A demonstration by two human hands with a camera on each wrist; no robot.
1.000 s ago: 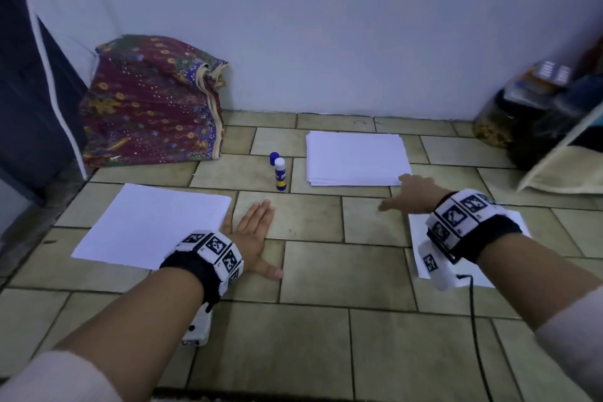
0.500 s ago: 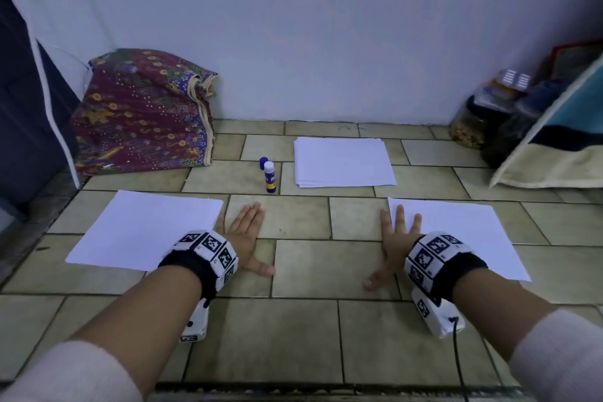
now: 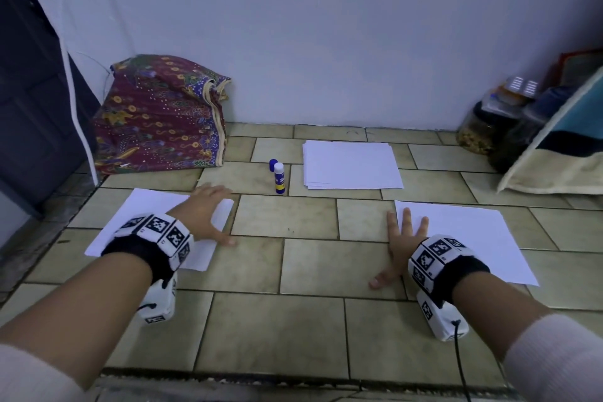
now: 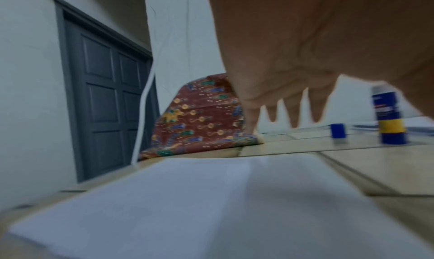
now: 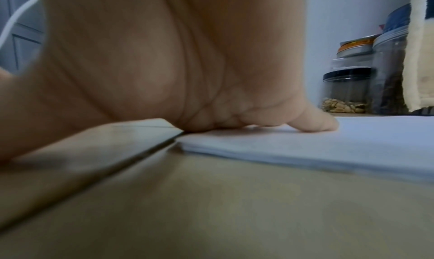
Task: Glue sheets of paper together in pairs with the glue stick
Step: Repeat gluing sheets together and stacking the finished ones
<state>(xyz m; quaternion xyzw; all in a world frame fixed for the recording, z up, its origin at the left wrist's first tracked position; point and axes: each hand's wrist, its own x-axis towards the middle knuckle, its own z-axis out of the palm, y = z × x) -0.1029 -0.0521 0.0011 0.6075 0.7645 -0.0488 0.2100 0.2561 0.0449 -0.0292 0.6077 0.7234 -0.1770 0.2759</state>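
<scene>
Two single white sheets lie on the tiled floor: a left sheet (image 3: pixel 130 225) (image 4: pixel 211 198) and a right sheet (image 3: pixel 463 238) (image 5: pixel 328 142). A stack of paper (image 3: pixel 350 165) lies farther back. An uncapped blue and white glue stick (image 3: pixel 279 178) (image 4: pixel 389 118) stands left of the stack, its blue cap (image 3: pixel 273 165) (image 4: pixel 338 131) just behind it. My left hand (image 3: pixel 215 215) (image 4: pixel 293 114) hovers over the left sheet's right edge, fingers relaxed and holding nothing. My right hand (image 3: pixel 401 238) lies flat and spread on the floor, its outer fingers (image 5: pixel 317 123) on the right sheet's left edge.
A patterned cloth bundle (image 3: pixel 160 121) sits against the wall at the back left beside a dark door (image 4: pixel 105 96). Jars (image 5: pixel 347 88) and a leaning cushion (image 3: pixel 561 153) stand at the back right. Bare tiles (image 3: pixel 287 258) lie between my hands.
My left hand has lifted off the floor and moved forward and left over the left sheet. My right hand came down beside the right sheet and now lies flat there.
</scene>
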